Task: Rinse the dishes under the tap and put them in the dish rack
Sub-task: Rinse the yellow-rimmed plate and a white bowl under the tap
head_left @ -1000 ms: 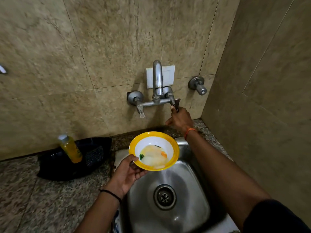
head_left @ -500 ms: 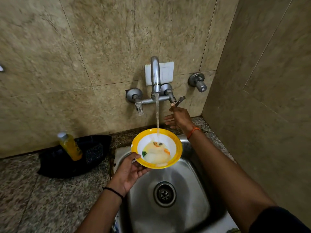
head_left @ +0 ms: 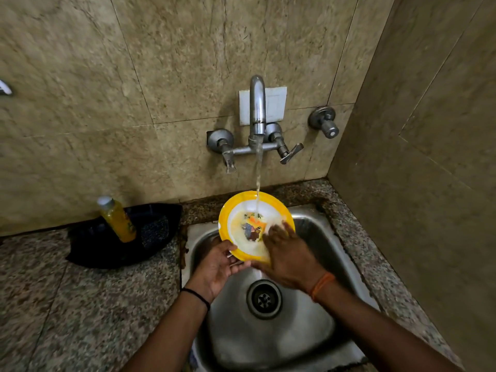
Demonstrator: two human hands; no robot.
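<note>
A yellow-rimmed white bowl (head_left: 243, 210) with a coloured picture inside is held tilted over the steel sink (head_left: 316, 334). Water runs from the wall tap (head_left: 257, 103) into the bowl's upper part. My left hand (head_left: 217, 267) grips the bowl's lower left rim from below. My right hand (head_left: 287, 251) lies flat on the bowl's inside at its right, fingers spread on the wet surface. No dish rack is in view.
A yellow soap bottle (head_left: 118, 220) leans in a black tray (head_left: 88, 248) with a scrub pad on the granite counter (head_left: 67, 318), left of the sink. A side wall (head_left: 429, 183) stands close on the right. The tap's right lever (head_left: 291, 153) points outward.
My right hand left the tap lever and came down onto the inside of the bowl. Water started running a half second ago and still flows. The bowl stays under the stream.
</note>
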